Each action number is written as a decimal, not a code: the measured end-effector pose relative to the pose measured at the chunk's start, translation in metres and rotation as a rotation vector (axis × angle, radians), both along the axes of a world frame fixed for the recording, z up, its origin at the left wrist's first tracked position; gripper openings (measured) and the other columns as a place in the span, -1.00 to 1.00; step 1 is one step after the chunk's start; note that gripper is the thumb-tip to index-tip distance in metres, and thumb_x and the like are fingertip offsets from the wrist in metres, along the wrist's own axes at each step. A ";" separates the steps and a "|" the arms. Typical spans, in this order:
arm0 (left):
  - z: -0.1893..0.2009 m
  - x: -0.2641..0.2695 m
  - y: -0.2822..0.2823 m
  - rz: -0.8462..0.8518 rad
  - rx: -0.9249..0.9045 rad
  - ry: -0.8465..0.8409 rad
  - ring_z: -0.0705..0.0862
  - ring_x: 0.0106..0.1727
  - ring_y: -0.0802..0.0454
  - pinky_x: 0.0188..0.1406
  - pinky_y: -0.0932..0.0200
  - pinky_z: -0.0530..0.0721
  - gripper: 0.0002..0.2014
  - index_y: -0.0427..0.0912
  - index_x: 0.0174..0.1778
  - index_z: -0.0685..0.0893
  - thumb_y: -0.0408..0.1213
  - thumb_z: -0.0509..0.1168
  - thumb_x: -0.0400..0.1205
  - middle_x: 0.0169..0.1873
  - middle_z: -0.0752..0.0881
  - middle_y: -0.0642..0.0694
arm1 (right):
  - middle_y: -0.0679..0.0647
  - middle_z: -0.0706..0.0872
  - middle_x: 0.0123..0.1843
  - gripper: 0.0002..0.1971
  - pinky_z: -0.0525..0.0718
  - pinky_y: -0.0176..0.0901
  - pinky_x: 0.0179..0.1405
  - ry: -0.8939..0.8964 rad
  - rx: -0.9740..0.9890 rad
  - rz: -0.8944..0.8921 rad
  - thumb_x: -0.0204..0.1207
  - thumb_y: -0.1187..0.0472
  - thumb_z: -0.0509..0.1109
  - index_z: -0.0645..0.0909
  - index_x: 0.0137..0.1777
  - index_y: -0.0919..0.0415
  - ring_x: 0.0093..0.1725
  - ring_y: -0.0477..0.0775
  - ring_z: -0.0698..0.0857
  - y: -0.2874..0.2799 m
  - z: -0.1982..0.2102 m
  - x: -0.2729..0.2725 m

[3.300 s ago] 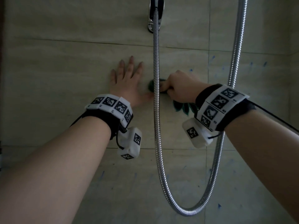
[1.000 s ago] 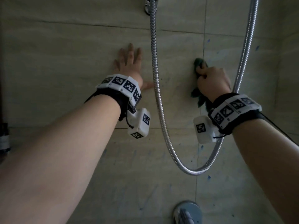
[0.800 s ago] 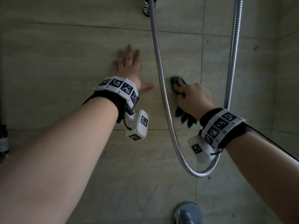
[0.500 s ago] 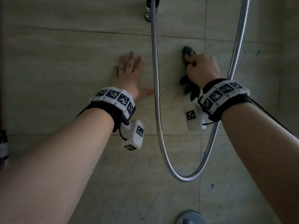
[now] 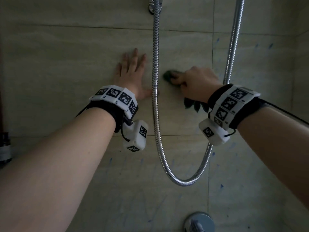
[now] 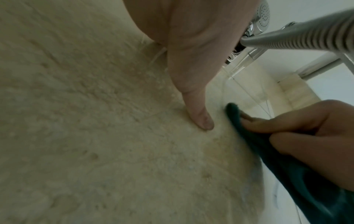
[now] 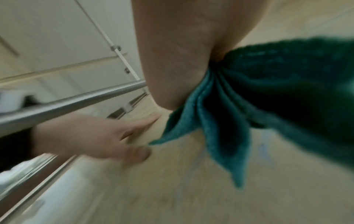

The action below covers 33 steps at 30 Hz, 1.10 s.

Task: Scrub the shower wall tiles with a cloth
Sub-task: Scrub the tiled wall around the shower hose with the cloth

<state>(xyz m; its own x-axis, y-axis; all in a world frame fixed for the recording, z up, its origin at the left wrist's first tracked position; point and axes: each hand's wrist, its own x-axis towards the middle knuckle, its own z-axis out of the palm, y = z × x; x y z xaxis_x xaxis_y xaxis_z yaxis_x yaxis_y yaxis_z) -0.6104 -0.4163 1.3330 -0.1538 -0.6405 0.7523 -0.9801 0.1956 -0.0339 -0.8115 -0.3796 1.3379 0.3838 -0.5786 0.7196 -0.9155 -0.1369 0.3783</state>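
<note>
My right hand point(image 5: 195, 82) grips a bunched dark green cloth point(image 5: 168, 76) and presses it against the beige shower wall tiles point(image 5: 66, 67), just right of the hanging hose. The cloth's loose ends point(image 5: 194, 105) dangle below the fist; the cloth point(image 7: 268, 94) and its folds show blurred in the right wrist view. My left hand point(image 5: 132, 72) lies flat on the tile with fingers spread, left of the hose. In the left wrist view its thumb point(image 6: 197, 112) presses the tile beside the cloth point(image 6: 268, 151) and the right hand point(image 6: 306, 133).
A chrome shower hose point(image 5: 156, 81) hangs in a loop between and below my hands; its right strand point(image 5: 232, 47) runs up behind my right wrist. A round chrome tap fitting point(image 5: 199, 222) sits at the bottom. Small blue marks point(image 5: 221, 185) dot the tiles. A dark bottle point(image 5: 5, 148) stands far left.
My right hand with the cloth has swept down and left from near the upper grout line to beside the hose. The left hand has stayed flat on the tile.
</note>
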 end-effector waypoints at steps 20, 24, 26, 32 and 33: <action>-0.004 -0.002 0.004 -0.009 0.024 0.029 -0.43 0.63 -0.19 0.58 -0.13 -0.35 0.19 -0.02 0.65 -0.40 0.29 0.38 0.44 0.61 -0.49 -0.06 | 0.15 0.57 -0.04 -0.58 0.49 -0.15 -0.25 -0.213 0.038 0.032 0.62 0.21 0.13 0.50 0.46 -0.04 -0.14 0.22 0.61 -0.001 -0.031 0.007; -0.004 -0.007 0.009 -0.038 0.053 0.048 -0.45 0.62 -0.22 0.58 -0.17 -0.34 0.20 -0.05 0.65 -0.39 0.19 0.43 0.46 0.61 -0.50 -0.10 | 0.08 0.61 -0.16 -0.58 0.49 -0.20 -0.44 0.060 0.107 0.024 0.64 0.15 0.06 0.50 0.45 -0.03 -0.31 0.10 0.58 0.000 -0.057 0.008; -0.003 -0.012 0.010 -0.029 0.071 0.067 -0.45 0.62 -0.24 0.59 -0.19 -0.31 0.20 -0.06 0.65 -0.40 0.14 0.45 0.46 0.60 -0.51 -0.10 | 0.11 0.65 -0.08 -0.58 0.50 -0.19 -0.38 0.080 0.088 -0.019 0.65 0.15 0.07 0.52 0.44 -0.10 -0.26 0.13 0.61 0.000 -0.043 -0.001; -0.006 -0.012 0.003 -0.055 0.037 0.091 -0.42 0.63 -0.24 0.59 -0.20 -0.29 0.16 -0.04 0.66 -0.35 0.14 0.44 0.49 0.62 -0.48 -0.08 | 0.22 0.67 0.16 -0.59 0.49 -0.15 -0.15 -0.496 -0.005 -0.026 0.58 0.23 0.17 0.60 0.39 0.04 0.01 0.26 0.65 -0.005 0.004 -0.034; -0.007 -0.011 0.003 -0.061 0.030 0.090 -0.42 0.63 -0.24 0.59 -0.20 -0.30 0.15 -0.04 0.67 -0.34 0.16 0.43 0.49 0.62 -0.47 -0.08 | 0.24 0.66 0.18 -0.58 0.48 -0.16 -0.13 -0.500 0.004 0.001 0.58 0.24 0.18 0.60 0.40 0.03 0.05 0.27 0.65 -0.004 -0.002 -0.031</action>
